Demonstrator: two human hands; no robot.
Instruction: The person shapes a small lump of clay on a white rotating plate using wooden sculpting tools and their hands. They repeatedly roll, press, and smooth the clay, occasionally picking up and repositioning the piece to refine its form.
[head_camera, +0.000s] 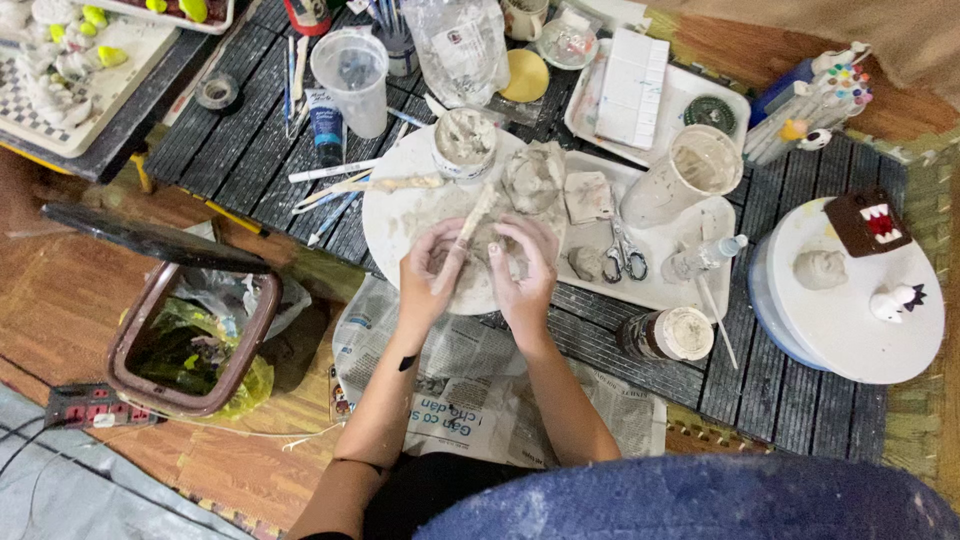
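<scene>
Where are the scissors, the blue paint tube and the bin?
Scissors (625, 258): head view, on the crossing point just above the handle loops.
Blue paint tube (326, 124): head view, on the middle of its body.
Bin (262, 330): head view, on its brown rim's right edge.

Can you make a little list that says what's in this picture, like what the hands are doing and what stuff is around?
Place: a low dark slatted table on a wooden floor, newspaper under the arms
Left hand: holds a wooden stick against the clay
Right hand: fingers press a grey clay lump
Under the clay: a round white board
Close by: a clay-smeared tub, scissors on a white tray, a small bottle
To the right: a white turntable with a brown toothy figure
To the left: a bin with a plastic liner
</scene>
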